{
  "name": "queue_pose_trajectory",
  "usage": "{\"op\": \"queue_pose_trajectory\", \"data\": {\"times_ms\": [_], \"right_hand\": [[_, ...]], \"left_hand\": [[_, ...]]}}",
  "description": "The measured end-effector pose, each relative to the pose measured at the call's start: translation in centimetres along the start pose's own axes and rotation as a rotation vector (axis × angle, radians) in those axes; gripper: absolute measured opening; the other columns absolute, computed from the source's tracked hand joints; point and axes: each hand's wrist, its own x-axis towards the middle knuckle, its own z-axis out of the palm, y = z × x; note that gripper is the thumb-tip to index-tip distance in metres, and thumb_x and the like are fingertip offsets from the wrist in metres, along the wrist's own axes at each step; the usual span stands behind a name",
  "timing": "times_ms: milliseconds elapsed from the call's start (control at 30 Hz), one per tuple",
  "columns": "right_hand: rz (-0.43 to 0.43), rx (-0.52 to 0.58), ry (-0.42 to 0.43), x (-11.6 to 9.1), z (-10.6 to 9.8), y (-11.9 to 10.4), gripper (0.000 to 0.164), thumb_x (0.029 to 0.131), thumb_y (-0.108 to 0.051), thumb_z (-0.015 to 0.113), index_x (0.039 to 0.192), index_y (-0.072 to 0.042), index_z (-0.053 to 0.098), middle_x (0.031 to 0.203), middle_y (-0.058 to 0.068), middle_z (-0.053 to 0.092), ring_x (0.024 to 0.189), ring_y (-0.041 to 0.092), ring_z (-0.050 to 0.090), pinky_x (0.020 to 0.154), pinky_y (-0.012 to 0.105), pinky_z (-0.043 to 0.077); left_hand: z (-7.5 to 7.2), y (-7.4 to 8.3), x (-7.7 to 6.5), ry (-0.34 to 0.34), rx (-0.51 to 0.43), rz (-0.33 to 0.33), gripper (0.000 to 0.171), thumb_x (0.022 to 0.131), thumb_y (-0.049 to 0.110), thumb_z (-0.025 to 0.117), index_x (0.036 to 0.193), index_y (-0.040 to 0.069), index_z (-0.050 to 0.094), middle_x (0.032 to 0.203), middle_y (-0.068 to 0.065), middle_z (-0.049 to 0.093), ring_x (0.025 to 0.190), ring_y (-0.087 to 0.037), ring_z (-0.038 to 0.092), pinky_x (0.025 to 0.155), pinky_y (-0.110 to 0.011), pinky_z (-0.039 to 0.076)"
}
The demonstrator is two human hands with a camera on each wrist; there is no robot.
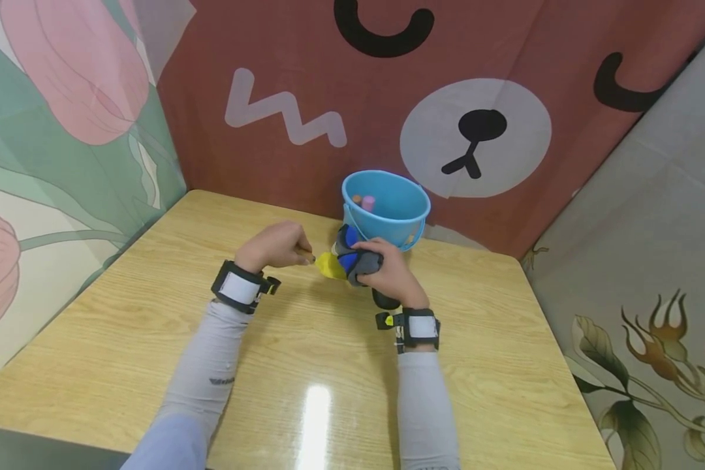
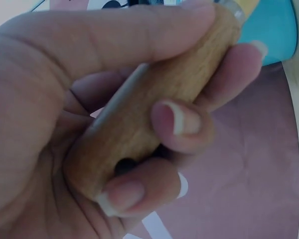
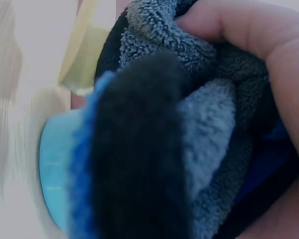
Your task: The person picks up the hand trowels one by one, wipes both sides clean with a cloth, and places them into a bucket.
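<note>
My left hand [image 1: 279, 247] grips the wooden handle [image 2: 154, 104] of a small trowel, its fingers and thumb wrapped round it. The trowel's yellow blade [image 1: 330, 266] points right, toward my other hand. In my right hand [image 1: 392, 274] is a bunched grey and blue cloth [image 1: 361, 261] with dark edging, close by the blade. The right wrist view shows the fluffy cloth [image 3: 209, 134] filling the grasp, and the yellow blade [image 3: 92, 55] beside it. Part of the blade's far end is hidden by the cloth in the head view.
A light blue bucket [image 1: 388, 225] with a handle stands at the table's back edge, just behind the cloth. Pink [image 1: 368, 203] and orange pieces show inside it. A black object [image 1: 384, 300] lies on the wooden table [image 1: 305, 339] under my right wrist. Printed curtains surround the table.
</note>
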Motion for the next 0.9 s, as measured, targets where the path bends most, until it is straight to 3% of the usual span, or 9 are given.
{"op": "queue_pose_trajectory", "data": {"times_ms": [400, 600, 900], "right_hand": [[0.005, -0.021, -0.085, 0.8, 1.6, -1.5, 0.058, 0.076, -0.002, 0.081, 0.131, -0.014, 0.067, 0.126, 0.009, 0.062, 0.115, 0.028, 0.057, 0.1, 0.05, 0.047], [0.008, -0.021, -0.106, 0.7, 1.9, -1.5, 0.058, 0.077, -0.003, 0.081, 0.132, -0.014, 0.067, 0.126, 0.01, 0.063, 0.112, 0.027, 0.058, 0.095, 0.047, 0.048], [0.024, -0.029, -0.112, 0.9, 1.8, -1.1, 0.056, 0.078, 0.0, 0.08, 0.131, -0.013, 0.069, 0.123, 0.011, 0.063, 0.114, 0.028, 0.058, 0.099, 0.048, 0.048]], "left_hand": [[0.5, 0.4, 0.7, 0.003, -0.025, 0.07, 0.011, 0.087, 0.011, 0.081, 0.096, 0.005, 0.082, 0.088, -0.001, 0.077, 0.078, -0.013, 0.07, 0.077, -0.037, 0.059], [0.5, 0.6, 0.7, 0.0, -0.035, 0.077, 0.013, 0.087, 0.009, 0.081, 0.098, 0.004, 0.082, 0.09, -0.002, 0.077, 0.08, -0.013, 0.072, 0.077, -0.037, 0.059], [0.6, 0.5, 0.8, 0.005, -0.037, 0.079, 0.013, 0.087, 0.009, 0.08, 0.099, 0.004, 0.081, 0.09, -0.001, 0.077, 0.081, -0.013, 0.071, 0.078, -0.036, 0.059]]}}
